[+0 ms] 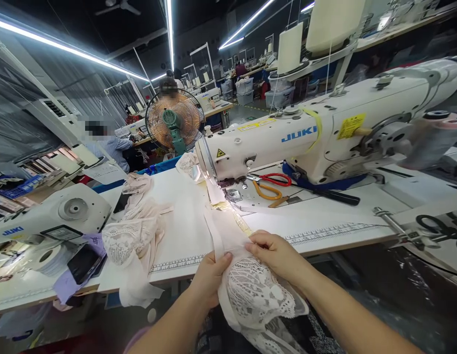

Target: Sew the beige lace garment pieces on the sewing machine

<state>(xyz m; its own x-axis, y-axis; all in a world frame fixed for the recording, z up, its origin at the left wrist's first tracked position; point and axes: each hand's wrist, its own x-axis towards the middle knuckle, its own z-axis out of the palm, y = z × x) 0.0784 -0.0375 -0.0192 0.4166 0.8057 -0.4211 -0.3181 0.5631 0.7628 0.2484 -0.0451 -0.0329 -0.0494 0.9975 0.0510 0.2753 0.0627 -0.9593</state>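
A pale lace bra [256,287] hangs over the table's front edge, its upper band stretched flat toward the needle area of a white sewing machine [258,152]. My left hand [209,275] pinches the bra's left edge, thumb on top. On the right edge, near the top of the lace cup, my right hand [274,253] grips the fabric between thumb and fingers. The far end of the band lies under the lit machine head, where the presser foot is hard to make out. Scissors with red and orange handles [267,189] rest on the machine bed behind.
More lace bras [130,238] are heaped on the table at left. Beside them are a second sewing machine [62,211], a white tape roll [49,258] and a dark phone [84,263]. A fan [172,120] stands behind the table; a person in a striped shirt [113,147] sits beyond.
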